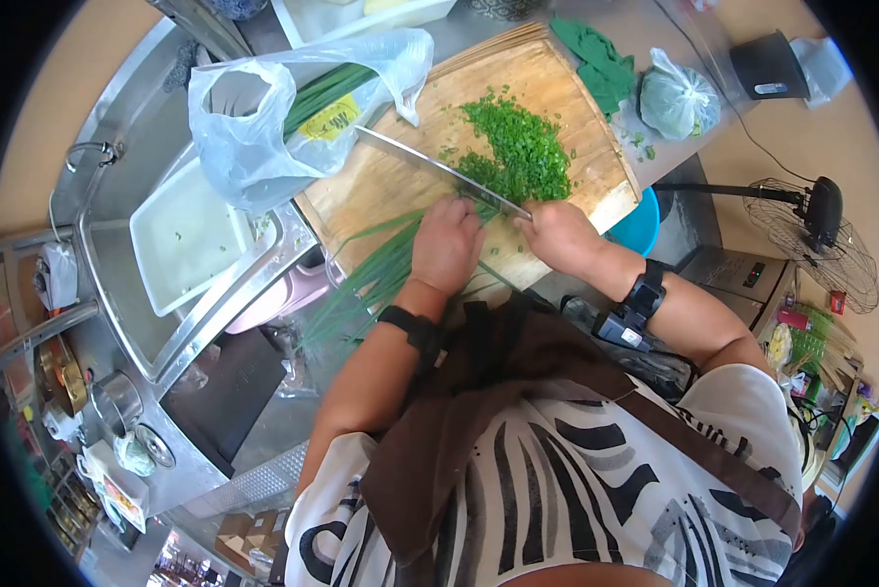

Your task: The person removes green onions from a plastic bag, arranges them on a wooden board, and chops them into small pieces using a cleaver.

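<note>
On the wooden cutting board point(371, 181), my left hand point(447, 245) presses down on a bunch of long green stalks point(386, 259) that trail off the board's near left edge. My right hand point(554, 235) is wrapped round the handle of a large knife point(430, 166). The blade slants up and left across the board, right beside my left fingertips. A pile of finely chopped greens point(518, 147) lies beyond the blade. At the board's far left, a clear plastic bag point(254, 147) with a yellow label holds more long green stalks point(324, 98).
A metal sink with a white tray point(180, 240) is at the left. A green cloth point(593, 61) and a tied plastic bag point(676, 98) lie beyond the board's right side. A blue bucket point(638, 227) and a black fan point(823, 210) are at the right.
</note>
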A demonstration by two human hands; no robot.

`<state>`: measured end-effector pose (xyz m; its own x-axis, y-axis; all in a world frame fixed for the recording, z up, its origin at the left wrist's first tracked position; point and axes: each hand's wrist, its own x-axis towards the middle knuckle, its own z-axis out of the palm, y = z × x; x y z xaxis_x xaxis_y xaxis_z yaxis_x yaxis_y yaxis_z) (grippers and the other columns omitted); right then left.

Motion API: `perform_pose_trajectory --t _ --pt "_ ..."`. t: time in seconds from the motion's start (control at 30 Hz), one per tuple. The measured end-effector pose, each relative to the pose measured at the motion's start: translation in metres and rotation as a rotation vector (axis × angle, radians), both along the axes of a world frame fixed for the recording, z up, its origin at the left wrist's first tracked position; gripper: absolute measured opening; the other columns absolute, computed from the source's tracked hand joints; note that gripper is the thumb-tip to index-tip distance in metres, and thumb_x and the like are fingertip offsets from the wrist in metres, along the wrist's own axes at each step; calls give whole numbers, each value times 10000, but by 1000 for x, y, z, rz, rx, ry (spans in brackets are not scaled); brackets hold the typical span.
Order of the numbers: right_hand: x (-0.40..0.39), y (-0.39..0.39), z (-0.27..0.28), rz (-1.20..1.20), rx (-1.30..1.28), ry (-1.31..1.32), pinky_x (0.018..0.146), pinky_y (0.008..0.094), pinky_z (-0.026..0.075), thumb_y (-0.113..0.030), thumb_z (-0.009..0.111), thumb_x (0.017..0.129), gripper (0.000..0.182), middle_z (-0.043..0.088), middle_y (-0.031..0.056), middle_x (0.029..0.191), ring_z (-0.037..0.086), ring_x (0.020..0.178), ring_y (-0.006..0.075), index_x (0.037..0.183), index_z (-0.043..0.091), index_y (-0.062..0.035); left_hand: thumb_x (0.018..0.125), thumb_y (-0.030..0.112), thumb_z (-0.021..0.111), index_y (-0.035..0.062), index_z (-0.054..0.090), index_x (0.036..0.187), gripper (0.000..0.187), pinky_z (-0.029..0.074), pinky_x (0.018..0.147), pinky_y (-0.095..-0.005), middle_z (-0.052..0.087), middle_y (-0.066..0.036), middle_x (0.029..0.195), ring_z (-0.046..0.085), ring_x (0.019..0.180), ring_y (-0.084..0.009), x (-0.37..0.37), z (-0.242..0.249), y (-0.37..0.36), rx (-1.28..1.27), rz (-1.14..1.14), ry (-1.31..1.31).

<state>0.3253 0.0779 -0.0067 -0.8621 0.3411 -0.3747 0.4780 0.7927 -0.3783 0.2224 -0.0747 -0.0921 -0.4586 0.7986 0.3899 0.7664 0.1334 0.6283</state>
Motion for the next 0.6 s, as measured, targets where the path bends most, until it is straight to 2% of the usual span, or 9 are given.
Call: perform_pose_trajectory --t 0.07,0.13,0.23,0.37,0.47,0.53,0.6 --pt "13 4 7 29 38 52 669 511 499 -132 571 840 151 635 251 746 631 734 436 845 618 11 738 96 662 41 611 776 84 473 819 -407 569 -96 937 545 949 -298 0 -7 2 12 5 -4" --pt "27 3 29 50 73 -58 671 510 500 -113 570 835 135 637 245 751 631 740 433 851 617 12 711 81 716 50 616 798 137 483 778 -417 570 -105 914 561 896 -321 2 -12 0 107 35 17" --pt "42 2 65 99 63 -141 673 508 503 -91 572 817 118 638 245 759 635 737 428 837 614 17 718 78 714 50 624 810 131 484 781 -419 570 -111 911 561 896 -320 4 -14 0 81 31 -42" --pt "39 2 40 77 36 -199 675 505 509 -90 562 810 127 643 244 760 640 743 422 835 622 19 719 73 713 50 634 825 134 485 780 -420 573 -114 908 561 893 -320 3 -14 0 88 38 -34" --pt "6 -5 4 100 43 -119 683 498 513 -103 550 817 150 649 242 767 644 755 418 847 637 16 717 74 716 50 636 831 141 487 783 -415 574 -113 908 563 904 -318 1 -8 -1 15 16 -51" --pt "-7 -8 -1 73 25 -68 695 501 513 -134 548 843 172 650 237 764 642 758 419 872 641 7 726 77 667 47 615 760 69 477 791 -403 550 -94 889 544 908 -299 1 -2 -2 9 -13 -55" --pt "-8 -6 7 59 9 -17 698 509 507 -164 552 869 192 644 237 749 638 752 424 868 637 8 725 80 668 47 617 763 71 476 791 -405 548 -95 894 541 908 -299 1 -1 -2 38 0 -17"
